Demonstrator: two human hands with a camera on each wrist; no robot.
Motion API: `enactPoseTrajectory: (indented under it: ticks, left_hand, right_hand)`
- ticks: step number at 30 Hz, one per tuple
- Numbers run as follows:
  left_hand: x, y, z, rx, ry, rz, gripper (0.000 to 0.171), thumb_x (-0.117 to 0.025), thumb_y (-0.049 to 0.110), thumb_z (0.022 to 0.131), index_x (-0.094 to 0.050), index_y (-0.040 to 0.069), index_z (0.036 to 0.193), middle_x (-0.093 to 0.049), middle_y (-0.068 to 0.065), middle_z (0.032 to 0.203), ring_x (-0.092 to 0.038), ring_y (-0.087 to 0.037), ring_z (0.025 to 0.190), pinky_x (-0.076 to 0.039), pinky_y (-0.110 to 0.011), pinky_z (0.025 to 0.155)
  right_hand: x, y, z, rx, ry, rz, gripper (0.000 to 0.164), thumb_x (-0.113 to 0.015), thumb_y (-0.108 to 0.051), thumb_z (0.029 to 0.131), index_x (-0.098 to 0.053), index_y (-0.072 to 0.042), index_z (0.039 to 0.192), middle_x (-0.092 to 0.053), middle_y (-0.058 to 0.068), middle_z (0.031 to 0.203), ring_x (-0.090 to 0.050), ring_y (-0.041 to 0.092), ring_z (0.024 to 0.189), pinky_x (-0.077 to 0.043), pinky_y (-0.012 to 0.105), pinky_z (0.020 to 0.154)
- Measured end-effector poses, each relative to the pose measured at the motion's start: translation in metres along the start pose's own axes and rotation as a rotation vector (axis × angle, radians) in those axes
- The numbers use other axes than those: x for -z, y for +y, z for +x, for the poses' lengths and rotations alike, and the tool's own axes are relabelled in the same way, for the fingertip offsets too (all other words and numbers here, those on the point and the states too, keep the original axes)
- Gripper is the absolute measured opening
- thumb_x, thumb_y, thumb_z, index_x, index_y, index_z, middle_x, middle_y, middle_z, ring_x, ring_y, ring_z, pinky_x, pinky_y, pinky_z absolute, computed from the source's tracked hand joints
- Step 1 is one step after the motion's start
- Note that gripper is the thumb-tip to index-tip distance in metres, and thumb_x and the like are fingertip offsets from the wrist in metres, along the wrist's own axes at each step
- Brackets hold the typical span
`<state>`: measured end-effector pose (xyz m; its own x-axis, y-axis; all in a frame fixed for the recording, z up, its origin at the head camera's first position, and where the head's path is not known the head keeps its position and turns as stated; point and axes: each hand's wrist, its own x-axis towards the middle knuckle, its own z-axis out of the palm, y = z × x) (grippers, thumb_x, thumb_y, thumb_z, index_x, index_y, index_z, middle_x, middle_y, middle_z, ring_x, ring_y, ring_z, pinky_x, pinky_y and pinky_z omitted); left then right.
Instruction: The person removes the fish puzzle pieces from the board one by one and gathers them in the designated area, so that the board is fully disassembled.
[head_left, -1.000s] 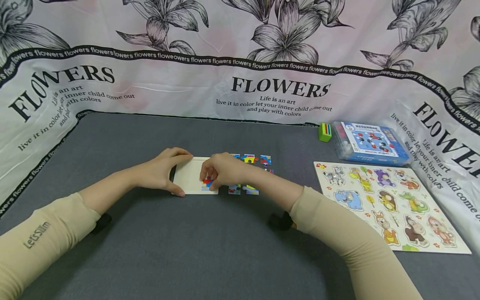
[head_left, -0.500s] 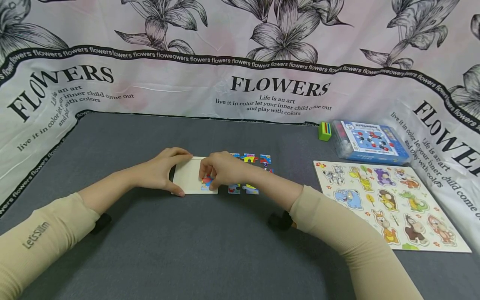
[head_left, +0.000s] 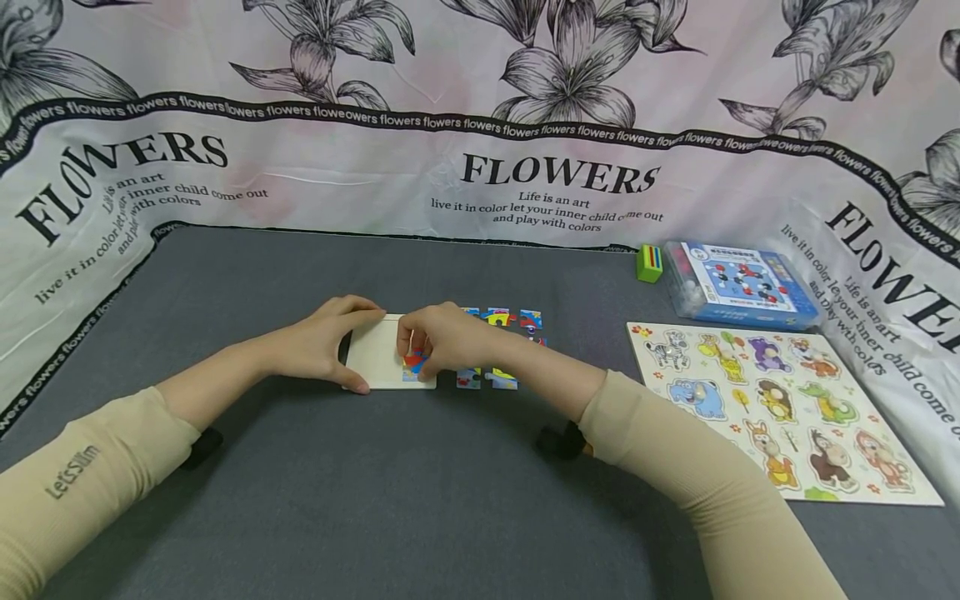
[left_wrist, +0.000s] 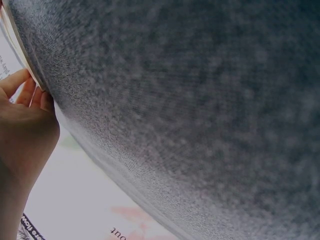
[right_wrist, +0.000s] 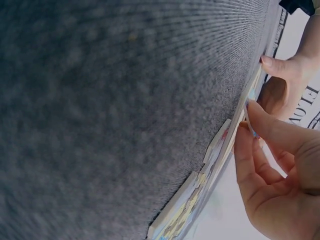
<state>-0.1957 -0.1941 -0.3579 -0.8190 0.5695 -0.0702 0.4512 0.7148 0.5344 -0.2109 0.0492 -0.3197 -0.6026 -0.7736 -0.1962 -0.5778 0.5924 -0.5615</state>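
Note:
My left hand (head_left: 322,337) grips a pale wooden puzzle tray (head_left: 372,350) at its left side, thumb at the near left corner and fingers at the far edge. Over the tray's right part, my right hand (head_left: 453,337) has its fingers curled. In the right wrist view its thumb and fingertips pinch a thin puzzle piece (right_wrist: 250,124), held tilted close over the tray. Red and blue print (head_left: 414,365) shows below those fingers in the head view. Several loose puzzle pieces (head_left: 498,317) lie just right of the tray, partly hidden by the right hand and wrist.
A board with animal pictures (head_left: 772,408) lies at the right, under the right sleeve's far side. Behind it stand a blue plastic box (head_left: 742,287) and a small green block (head_left: 649,263). A flower-printed cloth (head_left: 360,183) rises behind the grey table (head_left: 420,492).
The right hand's fingers have shifted very slightly left over the tray, with a bit more of the red and blue print showing. The left hand keeps its place.

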Motion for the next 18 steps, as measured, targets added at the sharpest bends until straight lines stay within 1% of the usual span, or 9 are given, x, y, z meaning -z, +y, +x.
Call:
enactPoseTrajectory:
  ticks: [5, 8, 13, 16, 18]
  left_hand:
    - [0.0, 0.001, 0.0, -0.003, 0.0, 0.002, 0.104, -0.088, 0.046, 0.068, -0.039, 0.003, 0.149, -0.037, -0.011, 0.15, -0.03, -0.032, 0.139, -0.034, -0.055, 0.11]
    - [0.0, 0.001, 0.0, -0.001, 0.001, 0.009, 0.104, -0.088, 0.046, 0.068, -0.039, 0.003, 0.149, -0.036, -0.011, 0.15, -0.03, -0.032, 0.139, -0.034, -0.055, 0.11]
    - [-0.001, 0.001, 0.0, 0.003, 0.001, 0.01, 0.103, -0.088, 0.045, 0.069, -0.039, 0.003, 0.149, -0.036, -0.011, 0.15, -0.029, -0.031, 0.14, -0.034, -0.054, 0.111]
    - [0.0, 0.001, 0.0, 0.006, 0.001, 0.01, 0.103, -0.088, 0.045, 0.068, -0.039, 0.004, 0.149, -0.036, -0.011, 0.15, -0.029, -0.032, 0.14, -0.034, -0.055, 0.111]
    - [0.0, 0.002, 0.0, 0.008, 0.001, 0.011, 0.103, -0.088, 0.045, 0.068, -0.039, 0.004, 0.149, -0.036, -0.011, 0.151, -0.029, -0.032, 0.14, -0.034, -0.055, 0.111]
  right_hand:
    - [0.002, 0.001, -0.001, -0.002, -0.003, 0.049, 0.018, -0.074, -0.003, 0.084, -0.068, -0.014, 0.097, -0.069, 0.004, 0.093, -0.065, 0.014, 0.083, -0.051, 0.022, 0.071]
    - [0.004, 0.003, -0.002, -0.009, 0.004, 0.063, 0.017, -0.071, -0.003, 0.087, -0.069, -0.014, 0.099, -0.068, 0.002, 0.092, -0.064, 0.015, 0.084, -0.051, 0.022, 0.07]
    - [0.012, 0.004, -0.008, -0.028, 0.009, 0.067, 0.018, -0.07, -0.004, 0.087, -0.07, -0.012, 0.103, -0.069, 0.002, 0.091, -0.064, 0.014, 0.081, -0.052, 0.022, 0.069]
    - [0.017, 0.008, -0.011, -0.032, 0.02, 0.064, 0.017, -0.071, -0.005, 0.087, -0.071, -0.012, 0.103, -0.069, 0.001, 0.089, -0.063, 0.012, 0.077, -0.052, 0.022, 0.069]
    - [0.02, 0.012, -0.015, -0.036, 0.032, 0.06, 0.017, -0.071, -0.006, 0.087, -0.071, -0.013, 0.103, -0.069, 0.0, 0.087, -0.063, 0.011, 0.078, -0.052, 0.023, 0.07]
